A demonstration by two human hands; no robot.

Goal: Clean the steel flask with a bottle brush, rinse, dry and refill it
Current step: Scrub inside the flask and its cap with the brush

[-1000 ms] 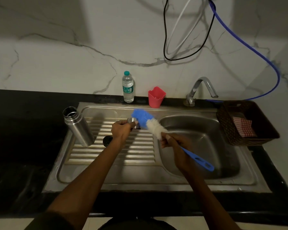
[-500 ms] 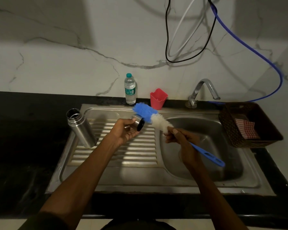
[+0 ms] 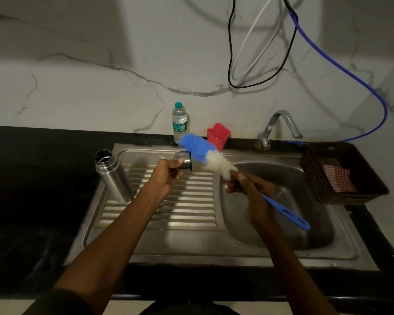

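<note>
The steel flask [image 3: 114,176] stands open and uncapped on the left of the ribbed drainboard [image 3: 187,212]. My left hand [image 3: 166,175] holds the flask's steel cap [image 3: 184,161] on its side above the drainboard, its open end facing right. My right hand [image 3: 248,189] grips the bottle brush [image 3: 205,153] just below its bristles. The blue and white bristle head rests against the cap's open end, and the blue handle sticks out behind my hand over the sink basin [image 3: 300,223].
A plastic water bottle [image 3: 179,122] and a red cup [image 3: 218,135] stand at the back edge. The tap [image 3: 280,126] rises behind the basin. A dark wicker basket [image 3: 341,173] holding a red checked cloth [image 3: 338,180] sits at the right. Cables hang on the wall.
My left hand turned the cap so its open end faces the brush. The brush head has risen and slid left against the cap's mouth.
</note>
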